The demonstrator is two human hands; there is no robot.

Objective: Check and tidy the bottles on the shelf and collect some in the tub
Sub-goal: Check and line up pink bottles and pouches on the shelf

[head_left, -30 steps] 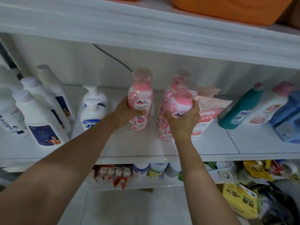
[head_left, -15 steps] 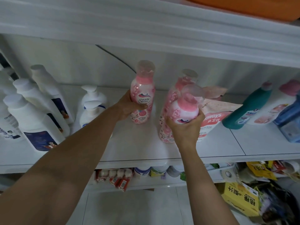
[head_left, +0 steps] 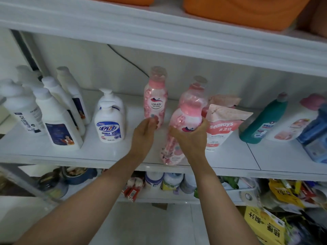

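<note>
Right hand (head_left: 189, 138) grips a pink bottle (head_left: 187, 115); left hand (head_left: 143, 135) loose, empty, beside the upright UYAJOY bottle (head_left: 154, 101). Tidying midway, I judge; tub collecting unstarted.

A pink bottle (head_left: 188, 119) is clasped by the right grip (head_left: 192, 138) and held tilted above the white shelf (head_left: 113, 152). An upright UYAJOY bottle (head_left: 155, 101) is seen beside it, with the left grip (head_left: 144, 137) loosely curled just before its base.

Pink floral bottles (head_left: 155, 101), teal bottle (head_left: 261, 119), orange tub (head_left: 247, 11)
</note>
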